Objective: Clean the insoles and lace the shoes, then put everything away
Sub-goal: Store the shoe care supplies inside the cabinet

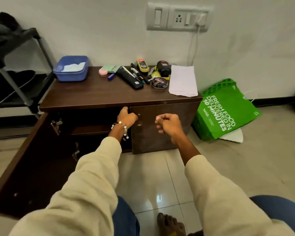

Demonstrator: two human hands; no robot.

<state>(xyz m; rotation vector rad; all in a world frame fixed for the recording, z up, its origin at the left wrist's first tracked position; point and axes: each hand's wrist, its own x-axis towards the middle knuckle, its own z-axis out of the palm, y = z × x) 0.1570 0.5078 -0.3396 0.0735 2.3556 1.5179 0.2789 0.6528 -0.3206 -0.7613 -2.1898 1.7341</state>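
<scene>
Head view: dark brown cabinet (95, 92), left door (24, 159) wide, left hand (127, 116) fingers curled round right door (160, 130) edge, right hand (167, 124) fingers curled, empty.

The room is softly lit, a bit dim. A light shines off the floor tiles (158, 198). The edges bend and look blurry.

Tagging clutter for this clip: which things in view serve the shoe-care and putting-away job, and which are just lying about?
Job:
cabinet, left door open
right door, gripped at its edge by the left hand
polish tin
polish bottle
shoe brush
shoe rack

Lying about:
green bag
blue tub
pens
paper sheet
wall socket
</scene>
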